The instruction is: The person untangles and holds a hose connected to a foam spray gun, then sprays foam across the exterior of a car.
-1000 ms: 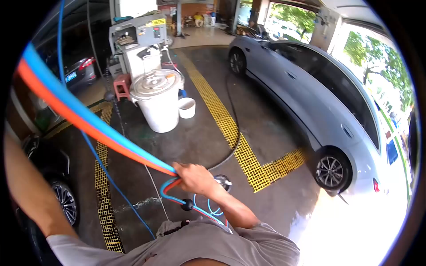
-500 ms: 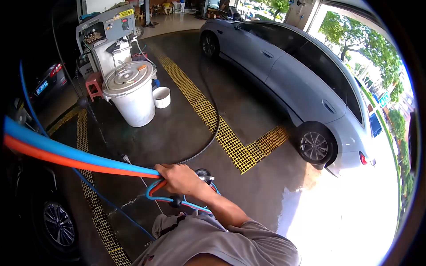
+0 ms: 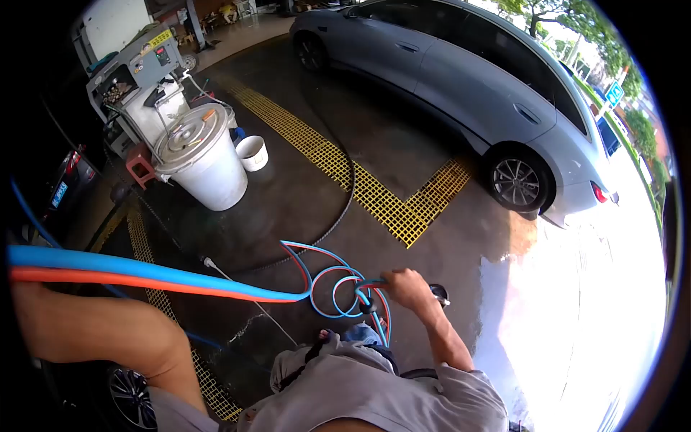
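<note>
Head view: I'm looking at a person in a grey shirt (image 3: 381, 403) handling a blue-and-red hose (image 3: 144, 269) on a dark wet floor. Right hand (image 3: 407, 287), near centre: fingers curled closed around a bend of the hose, next to a black ball (image 3: 368, 308) fitted on it. Left forearm (image 3: 101, 327) runs out at the left edge, just below the hose; hand out of frame, so can't tell its grip. Hose comes in from the left as a thick double band, then drops into thin loops left of the right hand; part hangs toward the person's body. Round metal piece (image 3: 439, 294) just right of the wrist, details too small. Far left: lidded white barrel (image 3: 209, 181), small white bucket (image 3: 252, 154) to its right, red stool (image 3: 139, 166) to its left, grey machine (image 3: 137, 70) behind. Black hose (image 3: 344, 209) curves across yellow grating (image 3: 313, 144). Far right: grey-blue car (image 3: 461, 83), rear end in bright sun. Dark car's wheel (image 3: 134, 396), near left.
</note>
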